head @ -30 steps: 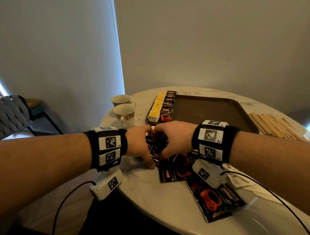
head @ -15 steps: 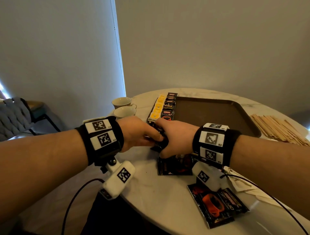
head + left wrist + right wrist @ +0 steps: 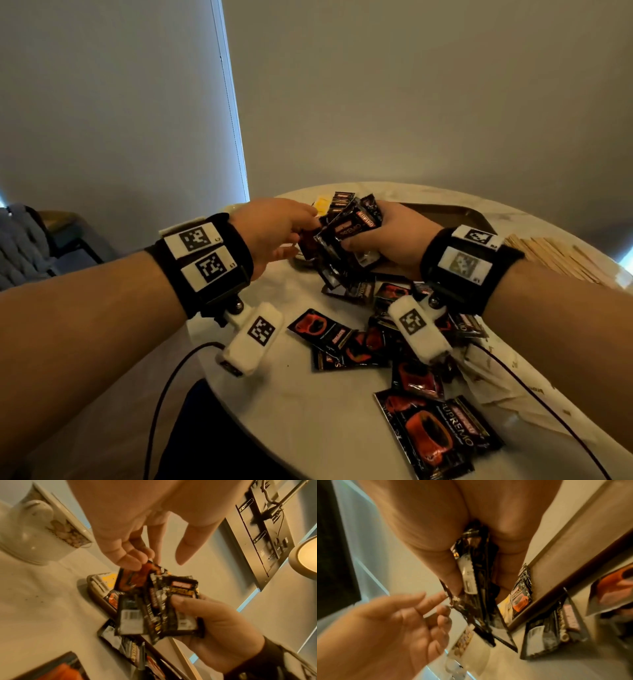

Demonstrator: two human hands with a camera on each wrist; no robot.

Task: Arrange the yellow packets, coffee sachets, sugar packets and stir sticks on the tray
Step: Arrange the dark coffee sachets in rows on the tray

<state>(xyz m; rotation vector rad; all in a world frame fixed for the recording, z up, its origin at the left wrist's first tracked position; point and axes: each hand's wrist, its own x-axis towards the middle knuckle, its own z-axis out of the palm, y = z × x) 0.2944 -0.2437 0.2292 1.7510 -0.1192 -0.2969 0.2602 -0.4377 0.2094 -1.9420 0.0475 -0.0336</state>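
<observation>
My right hand (image 3: 371, 236) grips a fanned bundle of black coffee sachets (image 3: 346, 236) upright above the tray's near left corner. My left hand (image 3: 301, 231) is beside it. The left fingers (image 3: 130, 558) touch the top edge of one sachet in the bundle (image 3: 159, 607), and the thumb stands apart. On the brown tray (image 3: 445, 214), yellow packets (image 3: 322, 202) and a row of coffee sachets (image 3: 520, 599) lie along the left side. Many loose coffee sachets (image 3: 431, 435) lie on the table under my wrists. Wooden stir sticks (image 3: 555, 253) are piled to the tray's right.
A white patterned cup (image 3: 34, 534) stands on the round marble table (image 3: 308, 411), left of the tray. Crumpled white paper (image 3: 496, 387) lies at the right near the table edge. Wrist camera cables hang over the front edge. A chair (image 3: 30, 240) stands off to the left.
Both hands have lifted off the table and moved toward the tray with the sachet bundle. The left hand has loosened from the bundle and only its fingertips touch it.
</observation>
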